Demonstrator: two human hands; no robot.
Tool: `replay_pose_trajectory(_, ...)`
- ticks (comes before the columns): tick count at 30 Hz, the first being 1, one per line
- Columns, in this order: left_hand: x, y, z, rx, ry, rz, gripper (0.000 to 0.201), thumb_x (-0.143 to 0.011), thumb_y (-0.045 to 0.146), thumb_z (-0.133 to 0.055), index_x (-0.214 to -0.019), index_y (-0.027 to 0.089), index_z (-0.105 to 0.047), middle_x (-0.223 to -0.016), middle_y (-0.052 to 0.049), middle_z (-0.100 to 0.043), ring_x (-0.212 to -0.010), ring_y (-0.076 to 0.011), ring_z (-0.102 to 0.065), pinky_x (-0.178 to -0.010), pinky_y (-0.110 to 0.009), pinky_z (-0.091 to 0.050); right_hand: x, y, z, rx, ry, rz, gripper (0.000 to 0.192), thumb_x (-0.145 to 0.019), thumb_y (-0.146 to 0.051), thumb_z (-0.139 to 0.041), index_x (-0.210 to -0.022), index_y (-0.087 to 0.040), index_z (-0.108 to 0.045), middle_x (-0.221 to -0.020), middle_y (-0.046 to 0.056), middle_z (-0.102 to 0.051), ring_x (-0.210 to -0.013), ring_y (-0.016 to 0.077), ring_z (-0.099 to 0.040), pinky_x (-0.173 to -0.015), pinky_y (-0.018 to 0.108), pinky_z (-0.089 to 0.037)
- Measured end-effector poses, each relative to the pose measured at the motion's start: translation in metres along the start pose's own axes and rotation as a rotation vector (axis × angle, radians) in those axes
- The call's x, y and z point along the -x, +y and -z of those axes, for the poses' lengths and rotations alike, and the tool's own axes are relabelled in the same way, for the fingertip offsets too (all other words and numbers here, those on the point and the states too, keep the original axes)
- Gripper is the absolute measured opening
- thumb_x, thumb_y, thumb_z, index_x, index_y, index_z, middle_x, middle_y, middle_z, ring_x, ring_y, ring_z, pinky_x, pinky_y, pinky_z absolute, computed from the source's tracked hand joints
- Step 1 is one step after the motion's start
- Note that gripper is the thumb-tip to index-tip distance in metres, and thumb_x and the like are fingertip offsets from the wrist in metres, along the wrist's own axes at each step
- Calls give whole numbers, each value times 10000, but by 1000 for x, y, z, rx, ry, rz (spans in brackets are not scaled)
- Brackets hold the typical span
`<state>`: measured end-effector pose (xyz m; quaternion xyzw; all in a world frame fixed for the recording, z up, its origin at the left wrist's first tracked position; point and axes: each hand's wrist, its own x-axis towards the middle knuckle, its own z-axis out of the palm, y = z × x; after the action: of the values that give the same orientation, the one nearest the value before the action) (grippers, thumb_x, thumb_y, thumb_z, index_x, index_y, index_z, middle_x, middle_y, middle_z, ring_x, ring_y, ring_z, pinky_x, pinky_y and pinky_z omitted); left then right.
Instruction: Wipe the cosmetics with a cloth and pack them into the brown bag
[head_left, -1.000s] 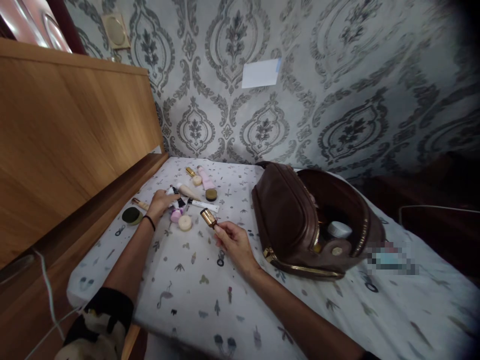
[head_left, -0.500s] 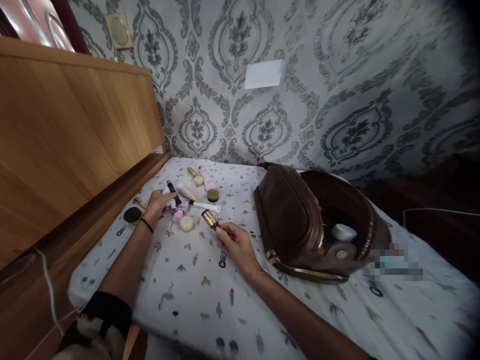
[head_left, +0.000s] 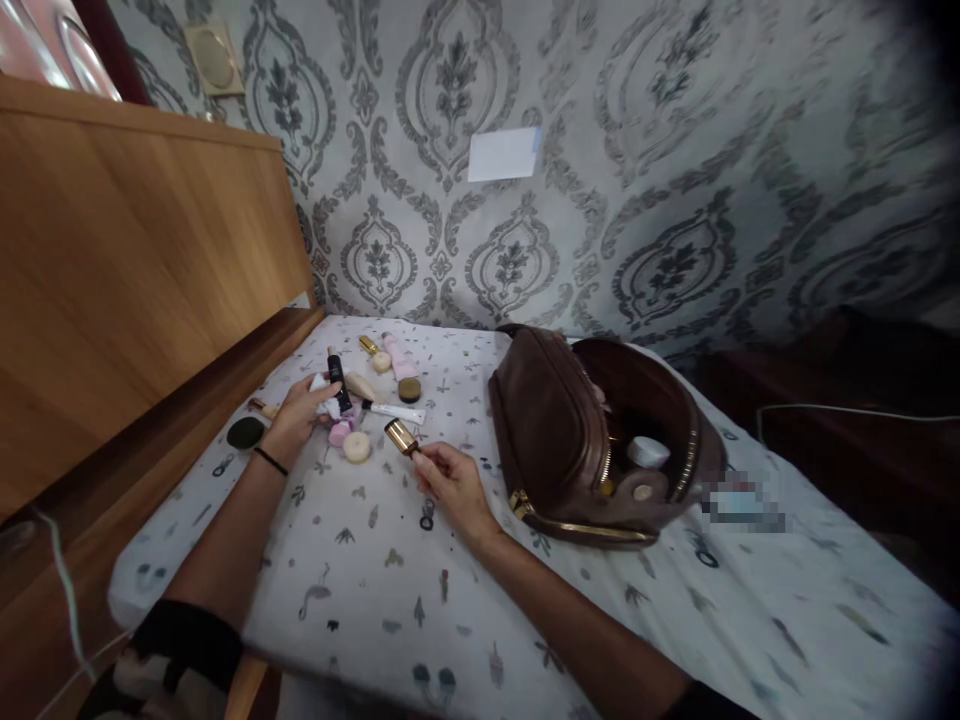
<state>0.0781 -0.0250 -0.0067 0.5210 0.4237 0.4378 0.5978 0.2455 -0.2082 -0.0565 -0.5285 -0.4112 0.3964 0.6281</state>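
My left hand (head_left: pixel 296 412) is closed around a small black cosmetic tube (head_left: pixel 334 368), held upright, with a white item (head_left: pixel 327 405) beside it that I cannot make out. Between the fingertips of my right hand (head_left: pixel 454 490) is a short gold-and-dark cosmetic piece (head_left: pixel 403 436), tilted up to the left above the sheet. Near my left hand lie a purple item (head_left: pixel 341 432), a round cream-coloured jar (head_left: pixel 357 447), a white tube (head_left: pixel 396 411) and a beige tube (head_left: pixel 361 386). Behind them are a pink tube (head_left: pixel 399 357), a gold tube (head_left: pixel 369 344) and a dark-lidded jar (head_left: pixel 409 389).
An open brown leather bag (head_left: pixel 551 440) stands to the right, a white-lidded container (head_left: pixel 648 452) inside. A dark round item (head_left: pixel 245 433) lies left of my wrist. Wooden furniture (head_left: pixel 142 250) borders the left side; the patterned wall (head_left: pixel 360 190) is behind.
The view has shifted slightly, moving the scene leftward. In my left hand the black tube now stands more upright and clear of the other items. My right hand keeps its hold on the gold-and-dark piece.
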Motion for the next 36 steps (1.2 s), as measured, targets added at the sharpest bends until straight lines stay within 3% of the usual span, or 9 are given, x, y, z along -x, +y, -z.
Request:
replay_pose_trajectory(8, 9, 4, -9, 28, -65, -38, 587, -539, 310, -868, -1048, 169, -612, -641, 25, -641, -426, -87, -516, -337, -147, -270, -1, 0, 0, -13, 9, -6, 339, -716, -493, -679, -770, -163, -624, -611, -23, -538, -511, 104, -490, -477, 224, -359)
replay_pose_trajectory(13, 10, 2, -9, 29, -89, -39, 649, -553, 356, -872, -1115, 178, -603, -642, 20, -649, -461, -114, -568, -359, -150, -292, -2, 0, 1, 0, -5, -2, 334, -724, -486, -677, -780, -161, -629, -618, -17, -544, -508, 102, -479, -443, 215, -312)
replay_pose_trajectory(29, 10, 1, -10, 27, -124, -49, 617, -537, 362, -871, -1067, 186, -608, -677, 20, -650, -456, -90, -536, -357, -146, -282, -2, 1, -1, 16, 12, -13, 327, -716, -485, -664, -792, -170, -622, -594, -34, -513, -495, 100, -447, -438, 214, -301)
replay_pose_trajectory(33, 10, 2, -10, 22, -119, -50, 604, -533, 375, -872, -1044, 186, -611, -698, 14, -655, -475, -99, -556, -367, -148, -281, -7, 1, -2, 150, 31, 5, 291, -755, -456, -602, -807, -171, -626, -609, -28, -531, -520, 117, -461, -490, 233, -351)
replay_pose_trajectory(36, 9, 1, -8, 16, -115, -45, 616, -534, 387, -875, -1056, 196, -610, -712, 20, -649, -506, -111, -582, -384, -150, -312, -16, -6, -4, 457, 56, 31, 219, -803, -378, -570, -788, -172, -641, -635, -10, -575, -578, 137, -499, -551, 243, -351)
